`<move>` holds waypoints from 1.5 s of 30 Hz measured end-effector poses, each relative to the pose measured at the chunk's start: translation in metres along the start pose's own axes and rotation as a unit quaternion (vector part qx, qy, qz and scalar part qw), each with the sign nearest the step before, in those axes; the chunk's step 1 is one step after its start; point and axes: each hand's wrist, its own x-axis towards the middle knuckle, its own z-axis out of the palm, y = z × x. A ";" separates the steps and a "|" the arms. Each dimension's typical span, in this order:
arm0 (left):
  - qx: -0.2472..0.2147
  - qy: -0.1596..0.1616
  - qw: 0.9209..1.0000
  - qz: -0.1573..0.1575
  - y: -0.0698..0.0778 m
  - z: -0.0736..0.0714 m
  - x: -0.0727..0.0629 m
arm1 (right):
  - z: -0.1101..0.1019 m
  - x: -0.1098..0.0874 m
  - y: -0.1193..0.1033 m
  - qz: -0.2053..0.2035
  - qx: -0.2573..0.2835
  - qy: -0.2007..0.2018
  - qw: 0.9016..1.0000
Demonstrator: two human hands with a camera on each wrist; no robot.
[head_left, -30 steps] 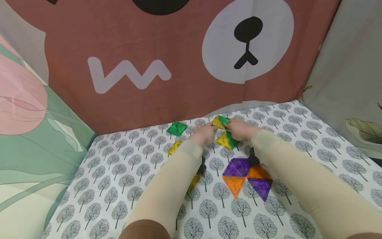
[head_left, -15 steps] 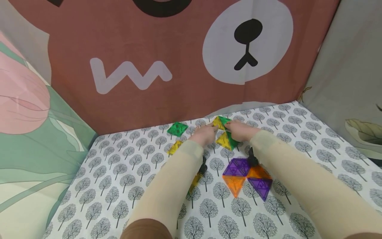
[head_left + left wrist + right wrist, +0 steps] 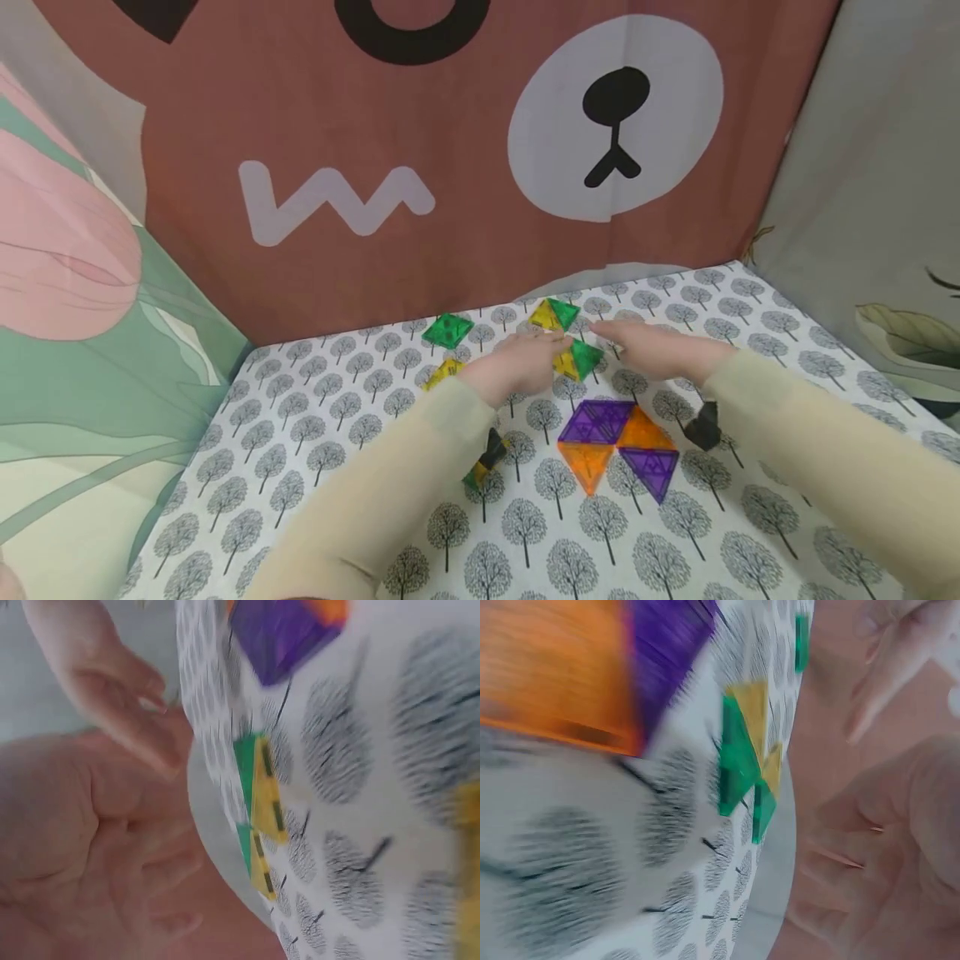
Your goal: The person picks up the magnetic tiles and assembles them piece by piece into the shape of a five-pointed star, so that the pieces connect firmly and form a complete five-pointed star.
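Observation:
In the head view my left hand (image 3: 525, 362) hovers over the patterned cloth, fingers extended to the right. Facing it, my right hand (image 3: 660, 346) has straight fingers pointing left; neither hand holds anything. Below and between the fingertips lies a pair of translucent triangle tiles, one yellow (image 3: 566, 366) and one green (image 3: 587, 359), partly covered by the left fingers. Just behind it is another pair, a yellow triangle tile (image 3: 543, 316) beside a green triangle tile (image 3: 564, 312). The left wrist view shows the left palm (image 3: 52, 832) spread; the right wrist view shows the right palm (image 3: 900, 847) likewise.
Nearer me lie purple tiles (image 3: 596, 422) and orange tiles (image 3: 587, 465) set edge to edge. A green diamond of tiles (image 3: 447, 330) sits back left, a yellow tile (image 3: 442, 372) before it. Another yellow-green piece (image 3: 480, 473) shows beside the left sleeve. A bear-print curtain (image 3: 375, 275) hangs behind.
Both hands have come off the yellow and green tiles. The right hand has moved right, the left a little right and nearer me. The head view has tilted up slightly.

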 end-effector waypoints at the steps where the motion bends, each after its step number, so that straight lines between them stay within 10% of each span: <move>1: 0.008 -0.009 1.000 0.016 0.003 0.005 -0.009 | 0.004 -0.013 -0.002 -0.008 -0.006 -0.005 1.000; 10: 0.111 -0.073 0.985 0.107 0.018 0.057 -0.078 | 0.060 -0.115 -0.007 -0.052 -0.098 0.000 0.994; 23: 0.111 -0.029 0.986 0.119 0.012 0.084 -0.127 | 0.093 -0.149 -0.024 -0.040 -0.067 0.035 0.996; 26: 0.065 -0.008 0.989 0.132 0.008 0.083 -0.135 | 0.092 -0.152 -0.025 -0.036 -0.037 0.033 0.998; 29: -0.101 0.006 0.990 0.102 -0.001 0.079 -0.137 | 0.085 -0.155 -0.019 -0.003 0.017 0.050 0.999; 31: -0.291 0.003 0.954 0.066 -0.008 0.075 -0.135 | 0.078 -0.156 -0.013 0.026 0.089 0.056 0.994; 34: -0.541 -0.012 0.841 0.004 -0.011 0.068 -0.132 | 0.068 -0.156 -0.003 0.069 0.258 0.026 0.963; 37: -0.645 -0.027 0.764 -0.020 -0.010 0.065 -0.131 | 0.063 -0.155 0.004 0.098 0.405 -0.011 0.909; 40: -0.663 -0.022 0.747 -0.031 -0.006 0.065 -0.133 | 0.061 -0.155 0.005 0.100 0.470 -0.030 0.876; 45: -0.676 -0.002 0.736 -0.042 0.002 0.069 -0.137 | 0.060 -0.157 0.002 0.066 0.508 -0.046 0.858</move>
